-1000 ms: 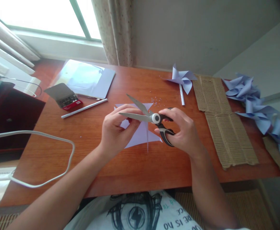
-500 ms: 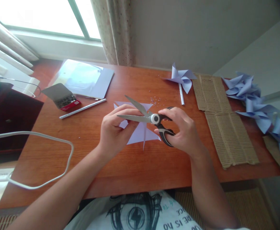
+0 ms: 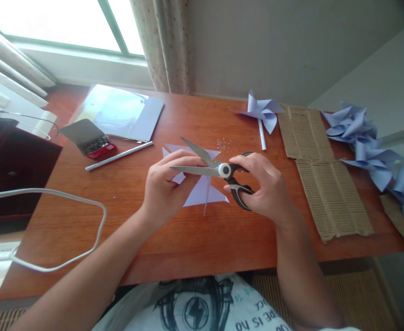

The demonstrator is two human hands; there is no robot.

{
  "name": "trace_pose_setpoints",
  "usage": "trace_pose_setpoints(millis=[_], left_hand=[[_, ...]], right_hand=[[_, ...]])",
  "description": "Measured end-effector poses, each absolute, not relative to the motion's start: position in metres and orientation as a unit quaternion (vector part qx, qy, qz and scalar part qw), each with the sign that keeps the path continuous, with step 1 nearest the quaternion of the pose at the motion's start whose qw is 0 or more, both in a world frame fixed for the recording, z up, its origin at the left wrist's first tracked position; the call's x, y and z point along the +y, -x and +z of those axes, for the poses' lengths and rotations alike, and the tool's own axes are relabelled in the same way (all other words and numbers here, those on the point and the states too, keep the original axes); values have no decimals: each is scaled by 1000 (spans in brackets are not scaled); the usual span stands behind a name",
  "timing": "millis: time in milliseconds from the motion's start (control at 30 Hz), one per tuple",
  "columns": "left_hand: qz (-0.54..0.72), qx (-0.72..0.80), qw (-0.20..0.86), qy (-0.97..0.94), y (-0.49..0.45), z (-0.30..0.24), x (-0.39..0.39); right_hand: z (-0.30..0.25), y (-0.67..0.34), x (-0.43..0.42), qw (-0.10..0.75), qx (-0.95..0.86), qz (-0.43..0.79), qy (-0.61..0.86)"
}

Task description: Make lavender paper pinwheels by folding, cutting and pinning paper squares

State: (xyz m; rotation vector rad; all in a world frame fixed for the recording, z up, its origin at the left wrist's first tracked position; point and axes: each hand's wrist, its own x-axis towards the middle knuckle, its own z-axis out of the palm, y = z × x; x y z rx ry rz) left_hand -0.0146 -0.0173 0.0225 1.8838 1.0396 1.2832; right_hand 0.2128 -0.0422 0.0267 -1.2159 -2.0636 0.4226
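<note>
My left hand (image 3: 165, 186) is closed on a pale purple sheet of paper (image 3: 202, 192) with slits cut in from its corners. The sheet is held above the table, one flap hanging down. In my right hand (image 3: 262, 184) is a pair of scissors (image 3: 224, 170) with black and grey handles. Their blades are spread apart and point left, over the paper and the fingers of my left hand. Part of the paper is hidden behind the blades and fingers.
A red box of small metal pins (image 3: 100, 146), a rolled paper stick (image 3: 119, 156) and a folder (image 3: 122, 112) lie left. Paper scraps (image 3: 225, 145) sit behind the sheet. Right are a pinwheel (image 3: 262, 112), corrugated cardboard (image 3: 326, 184), more pinwheels (image 3: 378, 151). A white cable (image 3: 103, 220) crosses the left side.
Hardly anything differs. The scissors and my right hand have shifted very slightly right, and the paper's right corner has moved a little left. Both hands keep their hold.
</note>
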Motion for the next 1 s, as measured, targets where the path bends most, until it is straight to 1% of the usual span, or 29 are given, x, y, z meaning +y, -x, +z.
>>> trace_pose_setpoints(millis=[367, 733, 1000], left_hand=[[505, 398, 285, -711, 13, 17, -17], [499, 390, 291, -717, 14, 18, -16], [482, 400, 297, -721, 14, 21, -16]], right_hand=[[26, -215, -43, 333, -800, 163, 472], [27, -216, -44, 333, -797, 184, 470], [27, -215, -44, 330, -799, 178, 469]])
